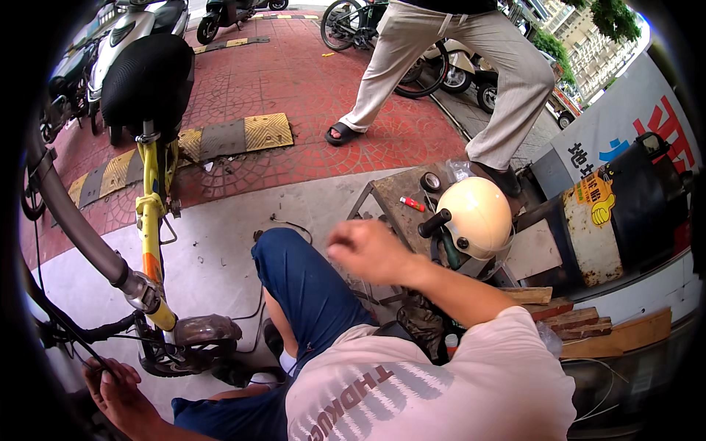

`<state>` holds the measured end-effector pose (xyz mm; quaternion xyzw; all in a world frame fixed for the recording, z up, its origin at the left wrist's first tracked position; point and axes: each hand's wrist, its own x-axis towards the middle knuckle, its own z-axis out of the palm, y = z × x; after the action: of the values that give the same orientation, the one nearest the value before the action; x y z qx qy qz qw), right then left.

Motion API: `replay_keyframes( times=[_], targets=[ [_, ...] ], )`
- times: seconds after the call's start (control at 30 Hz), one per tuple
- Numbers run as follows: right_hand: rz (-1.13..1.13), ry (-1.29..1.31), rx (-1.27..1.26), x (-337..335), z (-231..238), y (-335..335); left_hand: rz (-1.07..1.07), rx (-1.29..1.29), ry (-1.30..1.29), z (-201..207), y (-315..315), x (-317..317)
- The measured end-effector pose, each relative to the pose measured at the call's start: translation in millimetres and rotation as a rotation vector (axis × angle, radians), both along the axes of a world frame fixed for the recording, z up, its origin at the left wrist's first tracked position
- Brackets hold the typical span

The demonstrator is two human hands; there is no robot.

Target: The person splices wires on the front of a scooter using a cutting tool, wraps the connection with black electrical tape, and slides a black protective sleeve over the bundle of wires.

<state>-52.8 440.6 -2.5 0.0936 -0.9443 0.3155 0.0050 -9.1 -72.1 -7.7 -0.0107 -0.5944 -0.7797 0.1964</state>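
At the lower left, my left hand (121, 397) is closed on a thin black cable (73, 342) beside the handlebar end of a yellow folding bicycle (151, 220). The bicycle's grey tube (81, 213) bends up along the left edge, and its black saddle (149, 81) stands beyond. My right hand (371, 250) is raised in front of my knee, apart from the bicycle. Its fingers look curled but are smeared by motion, and I see nothing held in them. Below the yellow frame is a rounded, scuffed translucent cover (206, 331).
To my right, a low worktable (397, 195) holds a cream helmet (476, 217), a black tape roll (431, 181) and a red tube (412, 203). A person in beige trousers (507, 88) stands behind it. Wood pieces (581, 320) lie at the right; a yellow-black ramp (228, 137) crosses the paving.
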Motion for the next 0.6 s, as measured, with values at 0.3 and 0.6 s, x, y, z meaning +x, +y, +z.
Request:
replay_keyframes(
  times=[0.3, 0.6],
  targets=[
    [-0.496, -0.454, -0.108, 26, 22, 148, -0.613, 0.496, 0.111, -17, -79, 13],
    [-0.485, -0.791, -0.141, 39, -276, 102, -0.047, 0.344, -0.018, 28, -33, 12]
  ],
)
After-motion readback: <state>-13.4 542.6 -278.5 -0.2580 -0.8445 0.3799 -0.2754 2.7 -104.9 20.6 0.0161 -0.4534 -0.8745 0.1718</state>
